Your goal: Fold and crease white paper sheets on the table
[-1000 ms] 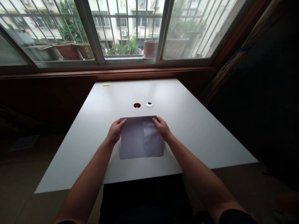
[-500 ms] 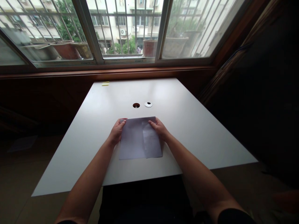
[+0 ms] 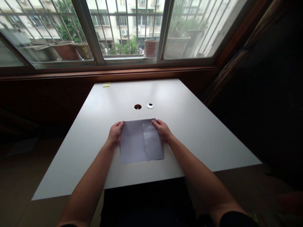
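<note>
A folded sheet of grey-lilac paper is held up above the near part of the white table. A flap covers its right third, with the flap's edge running down the sheet. My left hand pinches the upper left corner, thumb on the front and fingers behind. At the upper right corner, my right hand grips the paper the same way, its thumb at the top of the flap. The fingers behind the paper are mostly hidden.
Beyond the paper, the tabletop has a round cable hole, with its white cover ring lying beside it. Yellow sticky notes sit at the far left corner. A barred window rises behind the table.
My left thumb has slid slightly left toward the paper's corner, and my right hand has shifted a little at its corner. The paper has moved slightly left; both hands still hold it.
</note>
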A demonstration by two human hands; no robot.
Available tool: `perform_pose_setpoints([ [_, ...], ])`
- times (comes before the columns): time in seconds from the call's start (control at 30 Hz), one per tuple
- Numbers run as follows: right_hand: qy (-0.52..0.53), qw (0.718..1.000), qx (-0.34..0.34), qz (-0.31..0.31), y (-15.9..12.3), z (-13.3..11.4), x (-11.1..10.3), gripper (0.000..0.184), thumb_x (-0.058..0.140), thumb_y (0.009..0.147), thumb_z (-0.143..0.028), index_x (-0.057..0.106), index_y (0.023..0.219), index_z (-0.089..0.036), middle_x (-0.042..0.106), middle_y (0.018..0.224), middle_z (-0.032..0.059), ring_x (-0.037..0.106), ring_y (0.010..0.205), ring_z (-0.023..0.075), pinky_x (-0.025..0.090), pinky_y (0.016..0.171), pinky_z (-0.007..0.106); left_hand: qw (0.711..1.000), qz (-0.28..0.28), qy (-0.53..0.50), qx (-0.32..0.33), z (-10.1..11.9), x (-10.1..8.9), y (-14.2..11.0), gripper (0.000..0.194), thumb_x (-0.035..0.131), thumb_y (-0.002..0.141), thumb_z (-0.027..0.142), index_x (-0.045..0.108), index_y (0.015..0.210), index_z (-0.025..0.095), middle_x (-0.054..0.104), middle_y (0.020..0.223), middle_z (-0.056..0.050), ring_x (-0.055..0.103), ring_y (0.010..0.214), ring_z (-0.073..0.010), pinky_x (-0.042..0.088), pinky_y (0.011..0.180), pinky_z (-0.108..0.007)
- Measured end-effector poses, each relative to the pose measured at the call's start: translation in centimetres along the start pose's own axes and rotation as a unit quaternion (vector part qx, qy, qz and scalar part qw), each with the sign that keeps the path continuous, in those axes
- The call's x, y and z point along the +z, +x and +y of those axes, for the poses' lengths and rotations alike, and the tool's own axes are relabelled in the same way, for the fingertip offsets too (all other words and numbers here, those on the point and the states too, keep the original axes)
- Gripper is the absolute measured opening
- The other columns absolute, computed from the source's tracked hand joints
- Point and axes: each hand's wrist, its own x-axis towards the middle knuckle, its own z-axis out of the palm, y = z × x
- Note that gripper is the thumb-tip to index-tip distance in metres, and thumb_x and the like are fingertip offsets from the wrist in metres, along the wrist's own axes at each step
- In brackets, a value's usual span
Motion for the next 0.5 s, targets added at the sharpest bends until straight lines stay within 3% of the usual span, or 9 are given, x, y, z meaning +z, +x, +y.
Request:
perform_pose_setpoints([
  [0.2, -0.013, 1.0, 0.002, 0.001, 0.0, 0.0, 0.0, 0.04, 0.072, 0.074, -0.057, 0.057, 0.075, -0.021, 0.054, 0.065, -0.0048, 0.044, 0.057, 0.0116, 0.036, 0.054, 0.025, 0.998, 0.046, 0.045, 0.026, 0.1, -1.1, 0.5, 0.043, 0.086, 0.059, 0.047, 0.069, 0.082, 0.014, 0.062, 0.067, 0.002, 0.051, 0.056, -0.0087, 0.042, 0.053, -0.019],
  [0.33, -0.002, 1.0, 0.009, 0.0, 0.0, 0.2, 0.0, 0.04, 0.073, 0.074, -0.057, 0.057, 0.076, -0.021, 0.055, 0.065, -0.0047, 0.045, 0.057, 0.0119, 0.037, 0.055, 0.025, 0.997, 0.036, 0.065, 0.014, 0.4, -1.7, 0.4, 0.043, 0.085, 0.061, 0.049, 0.069, 0.083, 0.015, 0.062, 0.067, 0.002, 0.052, 0.056, -0.0092, 0.043, 0.054, -0.02],
  [0.43, 0.0, 1.0, 0.013, -0.011, 0.1, 0.3, -0.2, 0.039, 0.071, 0.075, -0.057, 0.059, 0.081, -0.021, 0.058, 0.068, -0.0037, 0.048, 0.059, 0.0127, 0.039, 0.056, 0.026, 0.988, 0.006, 0.151, 0.018, 0.9, -2.3, 0.3, 0.044, 0.08, 0.067, 0.053, 0.071, 0.09, 0.017, 0.07, 0.08, -0.003, 0.061, 0.068, -0.0142, 0.047, 0.062, -0.024],
  [0.5, -0.009, 1.0, 0.015, -0.023, 0.2, 0.4, -0.3, 0.039, 0.07, 0.076, -0.058, 0.06, 0.083, -0.021, 0.059, 0.07, -0.003, 0.049, 0.06, 0.0133, 0.041, 0.057, 0.026, 0.966, -0.016, 0.251, 0.058, 1.5, -2.6, 0.4, 0.041, 0.075, 0.073, 0.053, 0.074, 0.095, 0.019, 0.073, 0.091, -0.006, 0.066, 0.079, -0.0186, 0.05, 0.07, -0.028],
])
